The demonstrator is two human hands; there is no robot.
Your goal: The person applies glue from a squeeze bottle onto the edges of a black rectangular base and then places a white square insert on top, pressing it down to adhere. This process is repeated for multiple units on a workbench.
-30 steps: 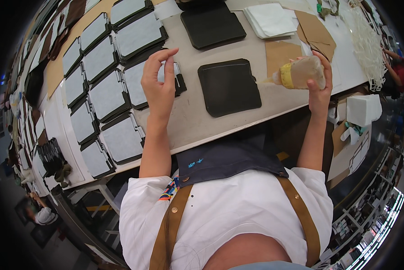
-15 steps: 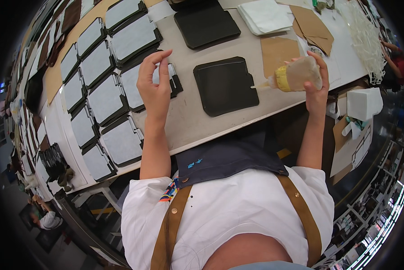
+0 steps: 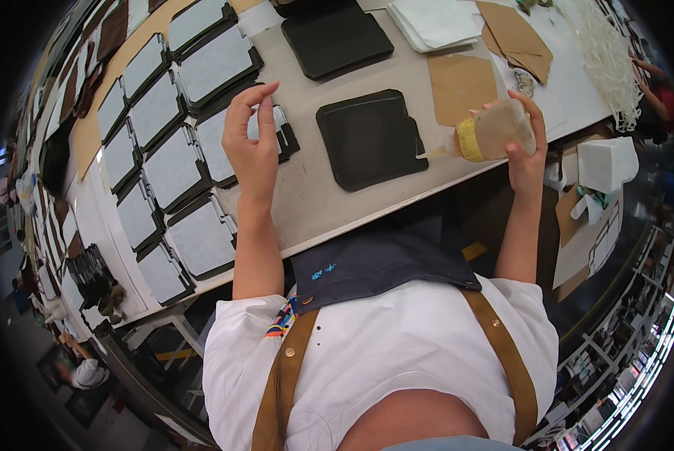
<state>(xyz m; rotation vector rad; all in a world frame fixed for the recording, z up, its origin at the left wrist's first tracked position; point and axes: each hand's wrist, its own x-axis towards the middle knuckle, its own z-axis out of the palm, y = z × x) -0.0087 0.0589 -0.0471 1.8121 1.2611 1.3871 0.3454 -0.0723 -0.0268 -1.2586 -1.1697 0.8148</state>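
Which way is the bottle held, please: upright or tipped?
Tipped: the bottle lies roughly sideways in the right hand, its nozzle pointing left toward the right edge of the nearer black panel.

Past the right edge of your table (image 3: pixel 307 207) you have dark floor (image 3: pixel 643 184), then grey shelving (image 3: pixel 589 347), with bright rows of strip lights (image 3: pixel 662 350) beside it; below the table's near edge, toward its left corner, you see a pale leg (image 3: pixel 187 331)
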